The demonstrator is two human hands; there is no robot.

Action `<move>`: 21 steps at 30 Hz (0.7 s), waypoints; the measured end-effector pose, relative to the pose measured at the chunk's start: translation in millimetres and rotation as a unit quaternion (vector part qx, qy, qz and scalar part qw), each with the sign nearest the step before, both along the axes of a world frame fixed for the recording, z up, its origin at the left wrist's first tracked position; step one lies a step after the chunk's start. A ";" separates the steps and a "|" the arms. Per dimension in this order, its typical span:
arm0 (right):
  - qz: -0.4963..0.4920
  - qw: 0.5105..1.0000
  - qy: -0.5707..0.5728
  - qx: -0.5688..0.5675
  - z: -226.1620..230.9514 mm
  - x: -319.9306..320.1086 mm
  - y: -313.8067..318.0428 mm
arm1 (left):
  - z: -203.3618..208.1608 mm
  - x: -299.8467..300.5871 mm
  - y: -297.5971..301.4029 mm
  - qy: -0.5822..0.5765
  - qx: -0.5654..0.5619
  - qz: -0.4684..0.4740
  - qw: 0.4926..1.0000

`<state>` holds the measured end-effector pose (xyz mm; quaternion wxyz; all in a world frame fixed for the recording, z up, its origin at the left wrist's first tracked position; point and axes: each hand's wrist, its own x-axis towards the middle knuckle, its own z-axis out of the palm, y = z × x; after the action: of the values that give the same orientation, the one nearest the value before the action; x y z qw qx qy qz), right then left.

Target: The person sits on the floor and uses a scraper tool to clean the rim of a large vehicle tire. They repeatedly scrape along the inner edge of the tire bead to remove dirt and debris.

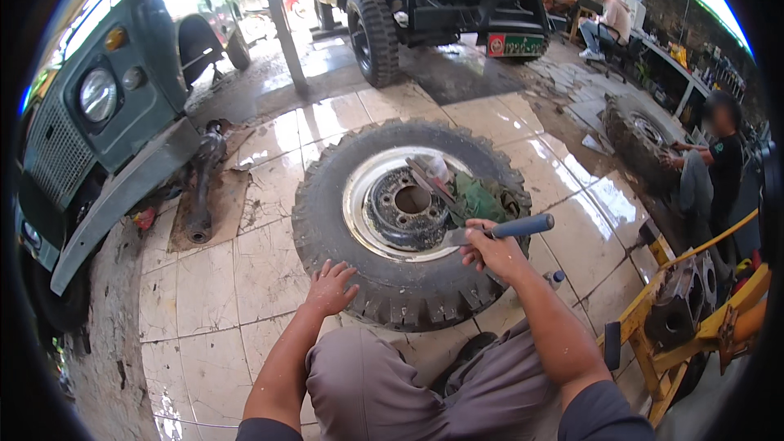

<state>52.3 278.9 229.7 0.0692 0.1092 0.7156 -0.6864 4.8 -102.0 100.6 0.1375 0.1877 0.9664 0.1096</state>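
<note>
A large knobby tyre lies flat on the tiles before my knees. Its wheel rim has a worn, whitish outer band and a dark centre with bolt holes. My left hand rests with fingers spread on the near left of the tyre's sidewall. In my right hand is a scraper with a blue-grey handle pointing right. Its flat metal blade reaches left over the near right part of the rim. A crumpled green cloth lies on the wheel's right side, beside flat strip-like pieces.
A green vehicle stands at left, near a greasy axle part on cardboard. Another vehicle is behind. At right, a person crouches by a second tyre, beyond a yellow stand. Two people sit farther back.
</note>
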 end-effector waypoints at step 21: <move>0.060 0.886 0.208 0.411 -216.1 -81.5 -58.5 | -43.7 -102.2 67.9 0.033 -0.049 -0.041 0.997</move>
<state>-29.2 220.4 13.6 -0.0917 -0.0606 0.9367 -0.3325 -97.5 -34.1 56.9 0.1189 0.2234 0.9662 0.0497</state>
